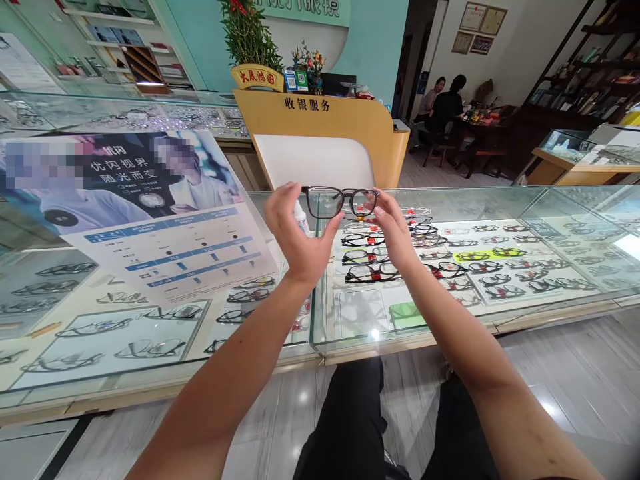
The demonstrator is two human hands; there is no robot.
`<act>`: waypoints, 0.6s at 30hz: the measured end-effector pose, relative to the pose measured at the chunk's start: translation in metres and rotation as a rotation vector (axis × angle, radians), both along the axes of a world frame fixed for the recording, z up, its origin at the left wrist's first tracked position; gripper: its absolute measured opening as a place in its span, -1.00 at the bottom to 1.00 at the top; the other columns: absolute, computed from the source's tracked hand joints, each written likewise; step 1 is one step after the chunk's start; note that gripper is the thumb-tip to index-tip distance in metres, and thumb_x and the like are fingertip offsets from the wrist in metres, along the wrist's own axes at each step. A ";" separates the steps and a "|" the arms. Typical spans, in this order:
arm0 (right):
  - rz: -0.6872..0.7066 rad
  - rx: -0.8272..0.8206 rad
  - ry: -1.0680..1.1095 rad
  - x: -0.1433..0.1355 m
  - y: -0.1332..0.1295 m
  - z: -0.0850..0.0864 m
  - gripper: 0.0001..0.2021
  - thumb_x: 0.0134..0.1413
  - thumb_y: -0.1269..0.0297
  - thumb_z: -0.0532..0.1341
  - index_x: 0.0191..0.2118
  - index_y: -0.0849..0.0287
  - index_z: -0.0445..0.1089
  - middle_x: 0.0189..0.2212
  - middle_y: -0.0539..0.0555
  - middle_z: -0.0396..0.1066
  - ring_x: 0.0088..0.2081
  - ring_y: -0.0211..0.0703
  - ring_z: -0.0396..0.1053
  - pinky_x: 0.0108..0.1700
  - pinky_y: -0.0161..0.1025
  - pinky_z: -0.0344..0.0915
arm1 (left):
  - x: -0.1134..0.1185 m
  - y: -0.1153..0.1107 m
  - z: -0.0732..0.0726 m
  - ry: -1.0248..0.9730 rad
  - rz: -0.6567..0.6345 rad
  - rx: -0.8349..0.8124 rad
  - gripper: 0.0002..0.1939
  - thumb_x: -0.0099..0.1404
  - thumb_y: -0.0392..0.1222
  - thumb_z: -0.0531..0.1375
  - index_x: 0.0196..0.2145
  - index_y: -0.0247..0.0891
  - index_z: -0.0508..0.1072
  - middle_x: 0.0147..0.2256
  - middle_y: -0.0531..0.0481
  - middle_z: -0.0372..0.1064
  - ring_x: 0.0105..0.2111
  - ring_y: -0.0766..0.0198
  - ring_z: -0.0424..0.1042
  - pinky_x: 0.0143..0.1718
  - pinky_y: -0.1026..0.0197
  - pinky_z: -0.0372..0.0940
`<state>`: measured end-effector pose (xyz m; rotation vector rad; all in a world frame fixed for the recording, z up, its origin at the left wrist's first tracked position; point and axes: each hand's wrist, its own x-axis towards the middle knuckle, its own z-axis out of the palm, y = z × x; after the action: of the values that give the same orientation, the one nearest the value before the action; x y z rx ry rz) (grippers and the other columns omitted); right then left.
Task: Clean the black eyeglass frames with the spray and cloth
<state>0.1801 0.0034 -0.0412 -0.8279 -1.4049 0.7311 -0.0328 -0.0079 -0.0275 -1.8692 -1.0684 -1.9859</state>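
Note:
A pair of dark-framed eyeglasses (326, 203) is held up between my two hands, above the glass display counter. My left hand (299, 233) grips the left side of the frame, its thumb reaching up near the bridge and its fingers at the left hinge. At the right end, my right hand (393, 227) pinches the frame near the other hinge. A white bottle (301, 217) stands behind my left hand, partly hidden by it. Under the glass below my hands lie rows of spectacles (370, 273) with red tags.
A printed poster (200, 260) rests on the counter at left. The glass display counter (500, 200) runs across in front of me. Behind it stands a wooden cashier desk (320, 123) with plants (250, 40). Two people (447, 107) sit at a table at the back right.

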 end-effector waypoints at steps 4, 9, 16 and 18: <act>-0.007 -0.038 0.052 0.006 0.005 0.000 -0.29 0.36 -0.44 0.24 0.38 -0.08 0.47 0.40 0.21 0.55 0.29 0.15 0.61 0.18 0.15 0.66 | 0.001 0.008 -0.006 -0.085 -0.057 -0.152 -0.19 0.45 0.27 0.46 0.44 0.00 0.26 0.38 -0.23 0.35 0.43 -0.20 0.41 0.32 -0.31 0.48; -0.047 -0.060 0.083 0.013 0.006 0.004 -0.31 0.40 -0.43 0.17 0.34 -0.07 0.57 0.43 0.16 0.53 0.29 0.16 0.60 0.16 0.10 0.64 | 0.000 0.023 -0.017 -0.121 -0.095 -0.215 -0.11 0.41 0.27 0.50 0.48 0.01 0.22 0.43 -0.28 0.34 0.41 -0.16 0.48 0.26 -0.19 0.54; -0.025 -0.111 0.148 0.008 -0.007 0.015 -0.31 0.28 -0.42 0.32 0.33 -0.14 0.61 0.46 0.09 0.51 0.36 0.16 0.54 0.21 0.06 0.61 | -0.001 0.028 -0.021 -0.148 -0.188 -0.263 -0.11 0.43 0.30 0.47 0.49 0.03 0.20 0.46 -0.29 0.32 0.44 -0.12 0.47 0.26 -0.09 0.54; -0.014 -0.141 0.199 0.006 -0.011 0.018 -0.37 0.23 -0.38 0.39 0.28 -0.19 0.65 0.43 0.02 0.54 0.36 0.14 0.54 0.22 0.03 0.59 | 0.000 0.028 -0.021 -0.164 -0.225 -0.284 -0.10 0.41 0.31 0.49 0.48 0.03 0.21 0.47 -0.28 0.31 0.46 -0.14 0.44 0.30 -0.09 0.51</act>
<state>0.1864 -0.0073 -0.0235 -0.8486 -1.1788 0.8852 -0.0331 0.0200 -0.0482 -2.0770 -1.2955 -2.2460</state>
